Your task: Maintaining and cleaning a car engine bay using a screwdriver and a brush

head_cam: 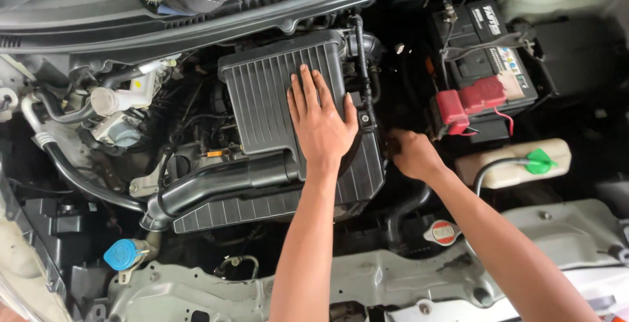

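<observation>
Radiator cap (443, 232) nearest, below the air-filter box (282, 99). Left hand (321, 122) flat, fingers spread, pressing box lid, likely steadying it. Right hand (411, 153) curled at box's right edge; grip hidden, can't tell. Battery (481, 53) beyond, right of box.

A narrow dark gap runs between the air filter box (288, 99) and the battery (485, 60); hoses (85, 184) crowd the other side.

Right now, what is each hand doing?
Left hand: open, flat on the black air filter housing.
Right hand: curled at the housing's right side; grip cannot be told.
</observation>
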